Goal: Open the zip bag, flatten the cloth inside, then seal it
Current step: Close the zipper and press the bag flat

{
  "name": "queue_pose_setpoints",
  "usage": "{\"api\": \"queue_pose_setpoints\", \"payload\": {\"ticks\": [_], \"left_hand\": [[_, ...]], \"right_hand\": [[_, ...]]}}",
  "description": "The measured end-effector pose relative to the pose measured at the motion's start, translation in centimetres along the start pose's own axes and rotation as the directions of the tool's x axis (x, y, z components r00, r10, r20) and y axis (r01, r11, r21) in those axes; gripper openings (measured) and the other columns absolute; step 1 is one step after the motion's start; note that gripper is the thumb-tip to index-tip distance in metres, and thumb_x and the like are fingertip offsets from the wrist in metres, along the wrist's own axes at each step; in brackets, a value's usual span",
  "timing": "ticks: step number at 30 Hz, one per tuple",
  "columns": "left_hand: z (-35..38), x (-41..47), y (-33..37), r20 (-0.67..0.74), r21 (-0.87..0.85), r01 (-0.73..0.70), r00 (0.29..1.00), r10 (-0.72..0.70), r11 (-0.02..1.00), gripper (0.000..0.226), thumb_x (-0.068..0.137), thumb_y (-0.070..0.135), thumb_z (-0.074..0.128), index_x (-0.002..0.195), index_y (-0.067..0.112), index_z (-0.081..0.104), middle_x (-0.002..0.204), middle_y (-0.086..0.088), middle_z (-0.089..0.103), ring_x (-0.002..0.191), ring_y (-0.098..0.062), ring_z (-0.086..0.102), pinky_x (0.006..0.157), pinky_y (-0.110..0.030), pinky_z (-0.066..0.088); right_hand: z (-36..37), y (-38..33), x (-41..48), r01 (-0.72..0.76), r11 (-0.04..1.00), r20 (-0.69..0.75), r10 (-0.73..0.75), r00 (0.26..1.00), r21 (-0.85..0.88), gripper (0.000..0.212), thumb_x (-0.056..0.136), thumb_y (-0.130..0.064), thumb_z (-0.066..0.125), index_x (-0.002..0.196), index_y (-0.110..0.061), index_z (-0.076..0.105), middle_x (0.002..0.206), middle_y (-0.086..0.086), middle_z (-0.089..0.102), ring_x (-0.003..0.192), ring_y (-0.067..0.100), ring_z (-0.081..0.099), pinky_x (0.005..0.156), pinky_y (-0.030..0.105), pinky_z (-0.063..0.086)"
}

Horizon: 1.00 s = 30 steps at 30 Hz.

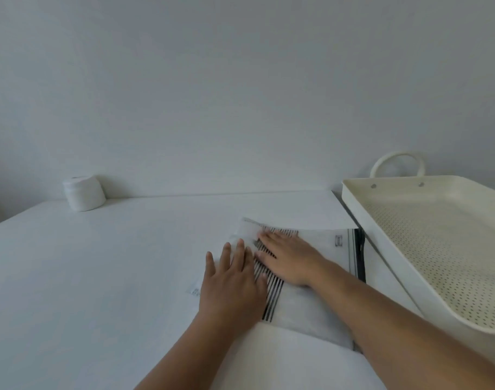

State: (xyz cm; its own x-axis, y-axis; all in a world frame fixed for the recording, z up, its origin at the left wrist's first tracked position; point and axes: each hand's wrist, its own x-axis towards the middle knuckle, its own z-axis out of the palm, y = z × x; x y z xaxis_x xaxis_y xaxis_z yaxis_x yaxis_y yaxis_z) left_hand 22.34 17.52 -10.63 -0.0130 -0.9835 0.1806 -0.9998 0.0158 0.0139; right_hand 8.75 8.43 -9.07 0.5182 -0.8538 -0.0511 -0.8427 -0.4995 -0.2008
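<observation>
A clear zip bag (pixel 322 243) lies flat on the white table (pixel 100 277), near its right edge. Inside it is a white cloth (pixel 305 308) with black stripes. My left hand (pixel 232 282) rests palm down on the bag's left part, fingers spread. My right hand (pixel 288 260) lies flat on the striped middle of the bag, fingers pointing left. Neither hand grips anything. The bag's right end with its dark strip (pixel 360 257) reaches the table's edge; whether that end is sealed I cannot tell.
A cream perforated tray (pixel 438 249) with a loop handle stands right of the table, close to the bag. A white paper roll (pixel 84 192) sits at the table's far left against the wall.
</observation>
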Motion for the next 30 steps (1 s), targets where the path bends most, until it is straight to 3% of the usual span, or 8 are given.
{"api": "queue_pose_setpoints", "payload": {"ticks": [5,11,15,17,19,22,25,30], "left_hand": [[-0.2,1.4,-1.2,0.018,0.019,-0.076,0.997,0.075,0.997,0.072,0.092,0.053,0.006,0.154,0.017,0.008,0.164,0.004,-0.006,0.148,-0.019,-0.015,0.114,-0.052,-0.017],[-0.2,4.3,-4.4,0.11,0.054,-0.103,0.989,0.096,0.993,0.07,0.086,0.069,-0.002,0.151,0.044,0.001,0.161,0.015,-0.016,0.144,-0.018,-0.027,0.113,-0.056,-0.017],[-1.5,5.7,-3.3,0.247,-0.02,0.034,0.969,-0.028,0.999,0.065,0.083,0.076,0.006,0.145,0.058,0.009,0.16,0.012,-0.019,0.144,-0.022,-0.027,0.109,-0.058,-0.018],[-2.3,5.6,-1.6,0.246,-0.098,0.068,0.968,-0.042,0.993,0.061,0.088,0.069,0.012,0.146,0.053,0.02,0.162,0.01,-0.013,0.147,-0.023,-0.02,0.111,-0.057,-0.013],[-2.5,4.6,0.2,0.164,-0.105,0.031,0.986,-0.013,0.994,0.056,0.095,0.054,0.022,0.148,0.037,0.028,0.164,0.003,-0.003,0.149,-0.024,-0.007,0.114,-0.054,-0.003],[-1.4,1.9,2.1,0.043,-0.178,0.012,0.999,-0.005,0.984,0.054,0.097,0.041,0.028,0.147,0.022,0.031,0.162,-0.001,0.019,0.148,-0.023,0.012,0.115,-0.047,0.01],[-0.3,0.0,2.3,0.104,-0.189,0.066,0.993,-0.046,0.98,0.061,0.096,0.042,0.022,0.153,0.02,0.017,0.164,0.002,0.009,0.149,-0.02,0.004,0.118,-0.046,0.005],[0.4,-0.1,0.7,0.127,-0.165,0.097,0.989,-0.077,0.982,0.07,0.092,0.055,0.015,0.154,0.024,0.009,0.164,0.006,0.003,0.149,-0.016,0.0,0.119,-0.042,0.001]], "right_hand": [[-0.4,2.8,-0.5,-0.146,0.987,0.025,0.148,0.989,-0.061,0.073,0.092,-0.067,0.01,0.154,-0.03,-0.002,0.163,-0.007,-0.01,0.15,0.015,-0.008,0.12,0.046,-0.005],[-1.4,3.3,-4.2,-0.267,0.961,0.041,0.27,0.962,-0.067,0.076,0.094,-0.063,0.011,0.155,-0.019,-0.002,0.164,0.001,-0.007,0.15,0.018,-0.001,0.12,0.042,0.005],[-2.3,1.4,-7.1,-0.316,0.916,0.001,0.327,0.945,-0.246,0.079,0.092,-0.065,0.018,0.15,-0.012,0.026,0.158,0.007,0.027,0.142,0.025,0.028,0.111,0.044,0.021],[-2.9,0.6,-8.0,-0.329,0.887,-0.034,0.337,0.941,-0.323,0.074,0.091,-0.065,0.024,0.141,-0.013,0.042,0.147,0.008,0.043,0.133,0.026,0.039,0.106,0.043,0.024],[-3.2,-0.1,-8.5,-0.285,0.91,-0.118,0.26,0.958,-0.302,0.061,0.093,-0.055,0.033,0.136,-0.014,0.046,0.142,0.008,0.046,0.129,0.027,0.041,0.103,0.043,0.028],[-2.5,-0.9,-7.7,-0.072,0.994,-0.245,0.049,0.968,-0.086,0.049,0.097,-0.037,0.041,0.141,-0.014,0.04,0.151,0.006,0.038,0.138,0.025,0.034,0.107,0.042,0.032],[-1.7,-1.3,-6.6,0.011,0.986,-0.199,0.022,0.98,0.165,0.052,0.1,-0.032,0.038,0.149,-0.015,0.031,0.159,0.004,0.027,0.146,0.02,0.021,0.117,0.038,0.021],[0.5,-0.2,-5.4,-0.034,0.999,-0.031,0.035,0.999,0.025,0.059,0.1,-0.048,0.022,0.154,-0.028,0.013,0.164,-0.002,0.003,0.15,0.017,0.001,0.12,0.04,0.001]]}}
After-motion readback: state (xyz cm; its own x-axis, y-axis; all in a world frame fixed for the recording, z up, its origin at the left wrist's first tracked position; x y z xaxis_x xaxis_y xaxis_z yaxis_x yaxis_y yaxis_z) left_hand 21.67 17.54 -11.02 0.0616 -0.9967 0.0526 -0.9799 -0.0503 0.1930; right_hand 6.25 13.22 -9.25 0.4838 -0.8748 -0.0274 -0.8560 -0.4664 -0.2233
